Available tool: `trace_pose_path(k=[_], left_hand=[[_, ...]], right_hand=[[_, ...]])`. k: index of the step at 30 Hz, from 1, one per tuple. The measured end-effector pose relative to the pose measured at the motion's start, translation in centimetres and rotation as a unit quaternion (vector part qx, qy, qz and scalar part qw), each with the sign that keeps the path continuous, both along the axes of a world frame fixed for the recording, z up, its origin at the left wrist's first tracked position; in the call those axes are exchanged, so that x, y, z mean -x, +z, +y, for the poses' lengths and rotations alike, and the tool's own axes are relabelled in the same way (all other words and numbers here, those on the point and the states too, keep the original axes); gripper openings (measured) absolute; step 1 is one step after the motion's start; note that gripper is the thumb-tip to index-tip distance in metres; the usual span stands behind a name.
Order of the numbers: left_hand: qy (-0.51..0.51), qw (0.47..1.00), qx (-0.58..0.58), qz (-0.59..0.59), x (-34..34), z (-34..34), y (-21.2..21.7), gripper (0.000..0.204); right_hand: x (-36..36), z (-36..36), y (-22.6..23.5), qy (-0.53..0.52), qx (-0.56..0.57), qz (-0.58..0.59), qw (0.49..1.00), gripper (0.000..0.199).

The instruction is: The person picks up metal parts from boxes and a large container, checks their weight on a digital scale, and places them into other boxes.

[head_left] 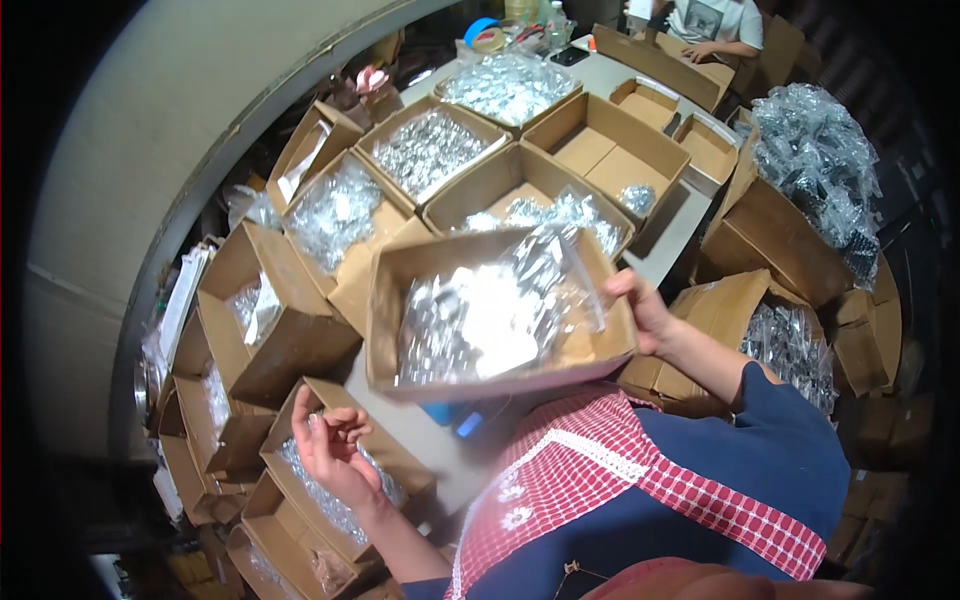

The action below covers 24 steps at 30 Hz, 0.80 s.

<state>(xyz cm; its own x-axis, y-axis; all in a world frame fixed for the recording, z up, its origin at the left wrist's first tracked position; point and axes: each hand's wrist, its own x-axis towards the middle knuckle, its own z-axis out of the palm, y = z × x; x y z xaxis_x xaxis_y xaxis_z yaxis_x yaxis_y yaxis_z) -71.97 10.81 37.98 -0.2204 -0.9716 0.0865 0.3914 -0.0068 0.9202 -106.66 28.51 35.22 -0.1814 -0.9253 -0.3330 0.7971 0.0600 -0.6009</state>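
My right hand (640, 310) grips the right rim of a shallow cardboard tray (385, 315) and holds it up tilted in front of my chest. The tray holds a clear plastic bag of small shiny metal parts (500, 305). My left hand (330, 445) hangs free at the lower left with fingers curled apart and nothing in it. It hovers over an open cardboard box (300, 500) lined with clear bags of parts.
Several open cardboard boxes with bagged metal parts cover the table (670, 235) and stack at the left. An empty box (610, 150) sits at the back. A heap of clear bags (820, 160) lies at the right. Another person (715, 25) sits at the far end.
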Motion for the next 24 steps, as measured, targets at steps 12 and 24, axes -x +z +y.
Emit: trace_pose_path(k=[12,24], left_hand=[[0.119,0.815,-0.111,-0.555,-6.8,-0.2,-16.0,0.066],[0.172,0.843,-0.110,-0.498,-16.5,2.6,-15.8,0.078]], right_hand=[[28.7,1.1,8.7,-0.441,-0.083,0.283,0.848,0.062],[45.0,2.2,10.0,-0.350,-0.412,0.761,0.359,0.085]])
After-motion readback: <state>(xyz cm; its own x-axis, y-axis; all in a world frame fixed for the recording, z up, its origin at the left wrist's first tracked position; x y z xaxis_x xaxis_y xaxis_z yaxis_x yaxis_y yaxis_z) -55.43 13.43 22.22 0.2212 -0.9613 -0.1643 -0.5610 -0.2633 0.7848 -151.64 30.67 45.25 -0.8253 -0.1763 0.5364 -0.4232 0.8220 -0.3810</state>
